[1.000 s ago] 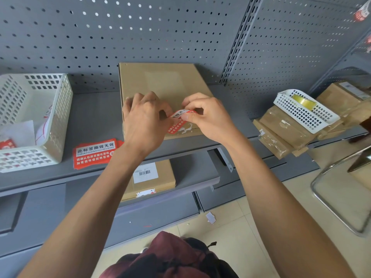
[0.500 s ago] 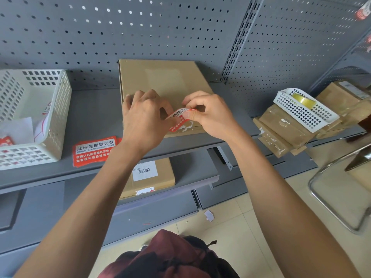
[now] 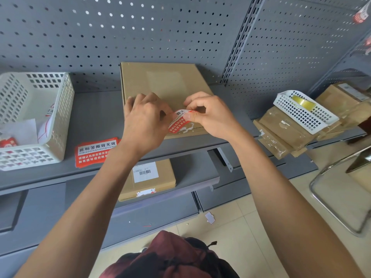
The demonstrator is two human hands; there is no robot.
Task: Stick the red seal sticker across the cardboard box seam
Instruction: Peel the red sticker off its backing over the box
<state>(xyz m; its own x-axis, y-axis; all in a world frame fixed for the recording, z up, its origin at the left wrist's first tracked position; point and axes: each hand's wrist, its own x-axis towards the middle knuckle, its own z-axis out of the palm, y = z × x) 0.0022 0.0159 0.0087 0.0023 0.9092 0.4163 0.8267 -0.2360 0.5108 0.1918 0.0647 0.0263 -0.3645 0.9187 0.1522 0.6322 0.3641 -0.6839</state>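
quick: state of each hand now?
Left hand: closed on the red sticker, over the cardboard box.
Right hand: pinching the same sticker.

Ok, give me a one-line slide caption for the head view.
Both hands, left hand and right hand, hold a curled red seal sticker above the front edge of a cardboard box on a grey shelf.

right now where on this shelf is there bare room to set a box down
Bare shelf lies between the left basket and the box, behind the sticker stack. A narrower strip runs right of the box. The far right is crowded with taped boxes and a basket.
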